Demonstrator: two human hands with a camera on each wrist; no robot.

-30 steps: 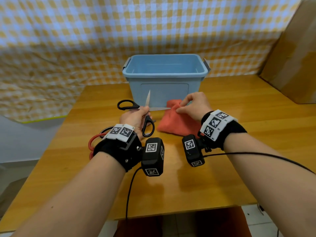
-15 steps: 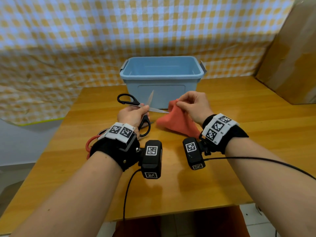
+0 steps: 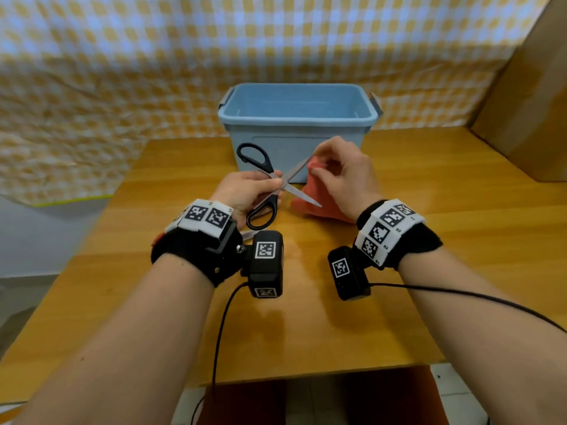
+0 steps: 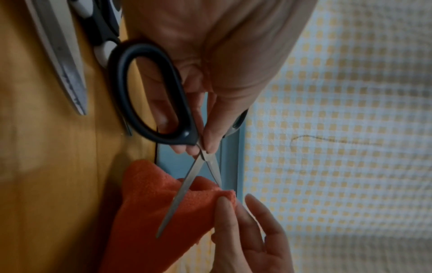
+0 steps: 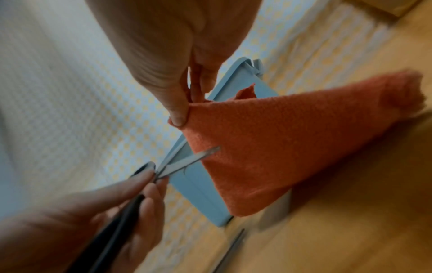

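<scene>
Head view: my left hand (image 3: 245,194) grips the black scissors (image 3: 288,189), blades spread; my right hand (image 3: 340,179) pinches the orange cloth (image 3: 306,209) by its raised corner (before the blue bin (image 3: 294,142)); left wrist view: blades straddle the cloth's edge; right wrist view: thumb clamps that corner.

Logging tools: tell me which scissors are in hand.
The black-handled scissors in the left hand, blades open; the other pair lies on the table.

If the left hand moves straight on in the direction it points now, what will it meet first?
Most likely the orange cloth: the open blades of the scissors that the left hand grips reach it, where the right hand pinches it up. The blue bin stands behind; depth is unclear.
</scene>
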